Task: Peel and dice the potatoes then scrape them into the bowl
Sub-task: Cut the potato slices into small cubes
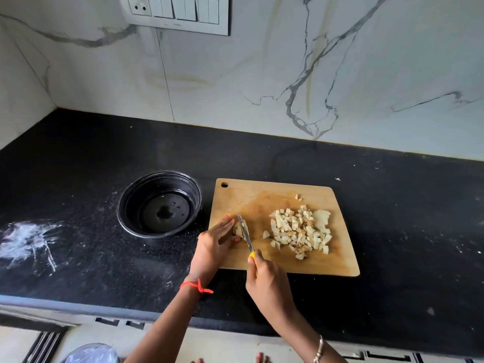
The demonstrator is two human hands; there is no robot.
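Head view, centre frame: a small peeled potato piece [239, 229] sits at the left edge of the cutting board [262, 195], pinched between the fingers and thumb of the left hand [214, 242], with the knife [245, 233] blade across it. Firm, wet and probably slippery, it wants pinning from above, clear of the edge. The right hand [264, 279] is wrapped around the yellow handle, hiding most of it. Fingers and blade cover much of the piece. The diced pile [301, 231] lies to the right, the bowl [125, 205] to the left.

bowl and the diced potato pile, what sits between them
In the head view, the left hand holds a potato piece on the cutting board, and the knife in the right hand cuts into it.
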